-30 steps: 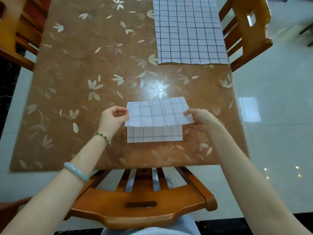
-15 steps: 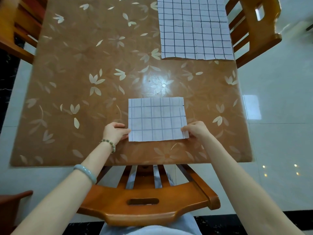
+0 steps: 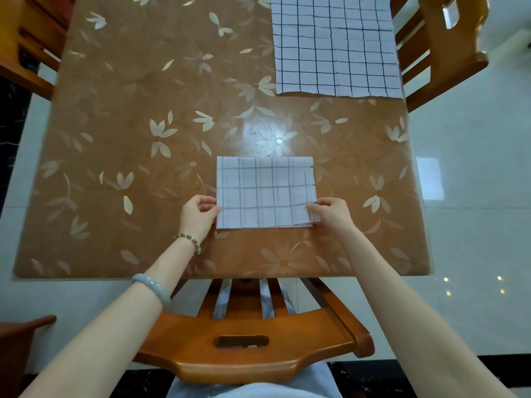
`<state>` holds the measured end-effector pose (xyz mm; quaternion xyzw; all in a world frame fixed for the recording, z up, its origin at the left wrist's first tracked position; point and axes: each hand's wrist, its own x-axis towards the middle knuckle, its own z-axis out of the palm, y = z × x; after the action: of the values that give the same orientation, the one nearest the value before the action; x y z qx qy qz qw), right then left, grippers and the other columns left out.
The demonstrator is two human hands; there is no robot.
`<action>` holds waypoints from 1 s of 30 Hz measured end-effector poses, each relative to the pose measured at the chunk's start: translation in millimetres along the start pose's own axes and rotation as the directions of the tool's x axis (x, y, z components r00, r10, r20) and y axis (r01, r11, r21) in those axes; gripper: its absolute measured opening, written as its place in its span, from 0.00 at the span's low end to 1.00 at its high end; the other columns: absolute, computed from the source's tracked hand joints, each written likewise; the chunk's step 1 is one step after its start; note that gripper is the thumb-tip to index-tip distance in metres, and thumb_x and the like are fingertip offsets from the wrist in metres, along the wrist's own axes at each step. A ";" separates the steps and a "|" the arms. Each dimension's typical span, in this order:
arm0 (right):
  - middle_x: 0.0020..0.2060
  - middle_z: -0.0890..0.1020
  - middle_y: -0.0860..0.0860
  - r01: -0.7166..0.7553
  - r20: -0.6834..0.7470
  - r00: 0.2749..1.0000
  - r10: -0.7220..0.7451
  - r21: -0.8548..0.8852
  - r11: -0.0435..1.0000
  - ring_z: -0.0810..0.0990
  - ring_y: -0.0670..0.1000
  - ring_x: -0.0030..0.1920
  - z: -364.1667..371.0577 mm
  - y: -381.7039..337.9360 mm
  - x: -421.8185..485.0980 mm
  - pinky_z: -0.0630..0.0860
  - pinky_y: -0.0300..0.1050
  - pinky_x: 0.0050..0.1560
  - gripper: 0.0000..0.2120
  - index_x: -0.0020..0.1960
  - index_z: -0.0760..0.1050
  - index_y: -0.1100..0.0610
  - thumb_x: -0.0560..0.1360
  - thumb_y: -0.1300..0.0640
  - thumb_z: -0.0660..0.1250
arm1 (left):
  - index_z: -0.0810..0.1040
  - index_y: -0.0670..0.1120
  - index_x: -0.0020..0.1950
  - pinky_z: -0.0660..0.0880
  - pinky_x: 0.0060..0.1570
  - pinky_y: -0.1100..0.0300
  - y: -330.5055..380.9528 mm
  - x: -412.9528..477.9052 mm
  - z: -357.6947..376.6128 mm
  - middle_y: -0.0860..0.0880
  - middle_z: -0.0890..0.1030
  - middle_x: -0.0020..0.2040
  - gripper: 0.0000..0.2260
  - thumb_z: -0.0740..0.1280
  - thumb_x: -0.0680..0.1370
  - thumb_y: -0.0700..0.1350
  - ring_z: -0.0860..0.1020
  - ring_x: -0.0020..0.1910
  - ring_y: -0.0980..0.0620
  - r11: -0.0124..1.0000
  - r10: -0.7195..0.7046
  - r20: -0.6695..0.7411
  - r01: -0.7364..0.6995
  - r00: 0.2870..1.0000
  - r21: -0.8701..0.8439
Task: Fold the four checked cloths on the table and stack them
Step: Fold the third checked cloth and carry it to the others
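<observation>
A folded white cloth with dark checks (image 3: 265,192) lies flat on the brown flowered table (image 3: 129,139), near its front edge. My left hand (image 3: 198,215) pinches the cloth's left edge close to the near corner. At the right edge, my right hand (image 3: 330,215) pinches the near right corner. A stack of unfolded checked cloths (image 3: 334,44) lies spread flat at the far right of the table, partly cut off by the top of the frame. How many cloths lie in it cannot be told.
A wooden chair back (image 3: 253,349) stands between me and the table's front edge. Another wooden chair (image 3: 448,44) stands at the far right, and a third chair (image 3: 26,44) at the far left. Glossy white floor tiles surround the table.
Both hands brought the lifted far half of the cloth down toward me onto the near half. The cloth now lies flat, and my hands have slid slightly back along its side edges.
</observation>
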<state>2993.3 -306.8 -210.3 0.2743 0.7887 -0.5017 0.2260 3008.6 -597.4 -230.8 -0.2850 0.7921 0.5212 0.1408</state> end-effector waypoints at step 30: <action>0.45 0.75 0.55 0.450 -0.117 0.764 -0.635 -0.609 0.654 0.73 0.56 0.46 42.4 -11.9 3.9 0.70 0.45 0.43 0.09 0.50 0.75 0.63 0.70 0.64 0.68 | 0.78 0.40 0.53 0.77 0.50 0.50 -3.6 20.8 18.0 0.41 0.79 0.53 0.20 0.72 0.62 0.29 0.78 0.50 0.40 0.204 0.658 0.477 -0.748 0.582 0.631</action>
<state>2985.9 -348.9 -221.6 0.0233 0.9685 -0.2480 0.0005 2992.8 -588.5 -251.9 0.2275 0.9636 0.1353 0.0378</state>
